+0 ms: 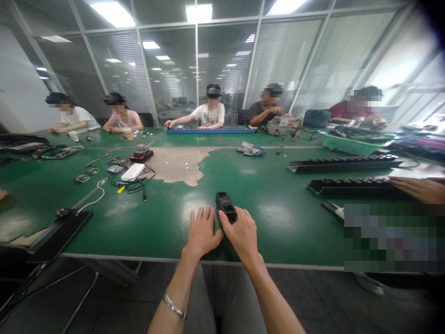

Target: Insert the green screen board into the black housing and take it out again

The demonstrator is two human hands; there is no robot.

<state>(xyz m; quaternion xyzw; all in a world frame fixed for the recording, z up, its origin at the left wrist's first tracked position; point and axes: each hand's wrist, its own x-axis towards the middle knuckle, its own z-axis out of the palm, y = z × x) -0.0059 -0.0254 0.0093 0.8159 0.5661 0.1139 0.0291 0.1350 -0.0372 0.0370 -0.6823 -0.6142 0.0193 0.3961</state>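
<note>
A small black oblong block (225,207) with socket-like openings on its top lies on the green table (278,232) in front of me. My right hand (240,232) is closed around its near right end, with the thumb on the left side and the fingers on the right. Just left of the block, my left hand (202,232) rests palm down, fingers stretched out and holding nothing. A metal bracelet (174,306) circles my left wrist.
Right: two long black strips (347,185), another person's hand (417,188) on the nearer one, and a green basket (354,144). Left: a white adapter (133,172) with cables, glasses (86,175) and a black panel (60,235). Several people sit opposite, one behind a blue bar (212,131).
</note>
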